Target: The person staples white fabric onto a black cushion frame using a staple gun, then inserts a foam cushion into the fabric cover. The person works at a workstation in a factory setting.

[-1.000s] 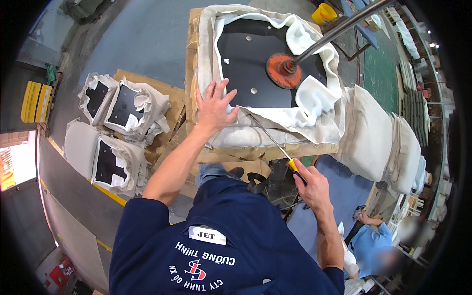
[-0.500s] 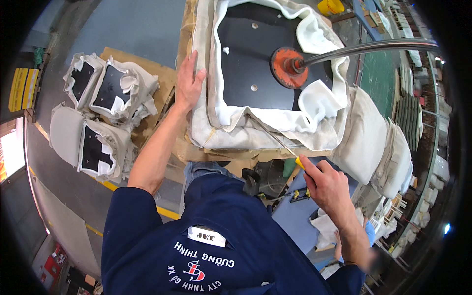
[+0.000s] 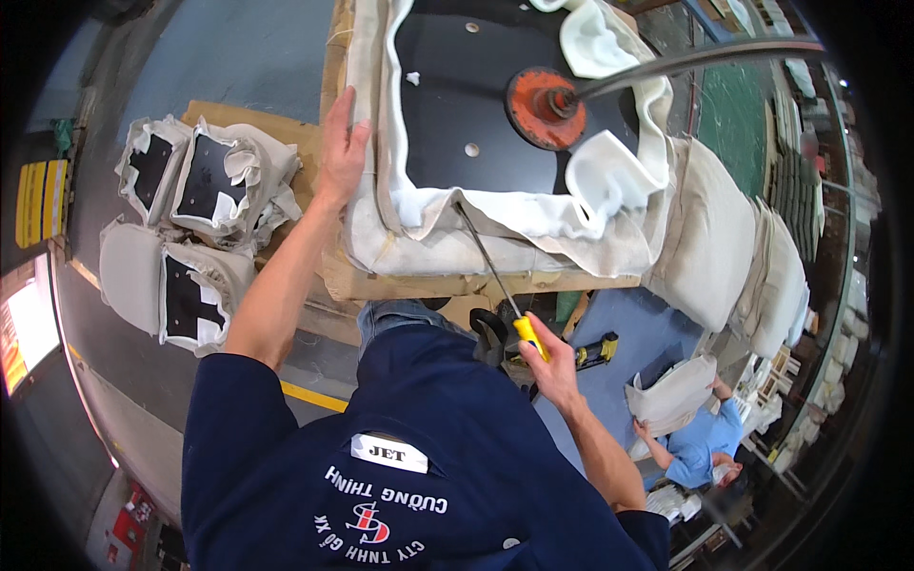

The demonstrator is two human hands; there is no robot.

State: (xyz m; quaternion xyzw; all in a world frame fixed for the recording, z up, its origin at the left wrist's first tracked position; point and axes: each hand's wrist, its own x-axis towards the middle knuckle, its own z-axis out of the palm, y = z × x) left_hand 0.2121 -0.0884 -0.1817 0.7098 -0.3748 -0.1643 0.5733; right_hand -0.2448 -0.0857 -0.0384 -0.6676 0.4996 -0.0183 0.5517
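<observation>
Gripping, right hand (image 3: 555,366): fingers curled snugly round the handle of a yellow-handled screwdriver (image 3: 529,333), head view; nothing else in that fist as far as I can tell.
Shaft (image 3: 488,259): long axis runs diagonally, forward and to the left of the fist; tip meets the loose fabric edge (image 3: 514,231) at the near side of the cushion, left of centre. Can't tell how deep it goes.
Left hand (image 3: 343,157): fingers stretched out pointing away from the body, thumb slightly apart, laid along the cushion's left side; no visible grasp. By eye, nearer the tip than the right hand is.
Seat cushion (image 3: 405,255): upside down on a wooden board (image 3: 476,285), straight ahead of the person; right hand sits just off its near side, below the board edge.
Black base panel (image 3: 447,105): faces up, rimmed by rumpled white padding (image 3: 609,171).
Orange press pad (image 3: 545,107): down on the panel, right of centre, on a metal rod (image 3: 685,59).
Co-worker (image 3: 706,443): lower right, well apart, holding another cushion (image 3: 671,392).
</observation>
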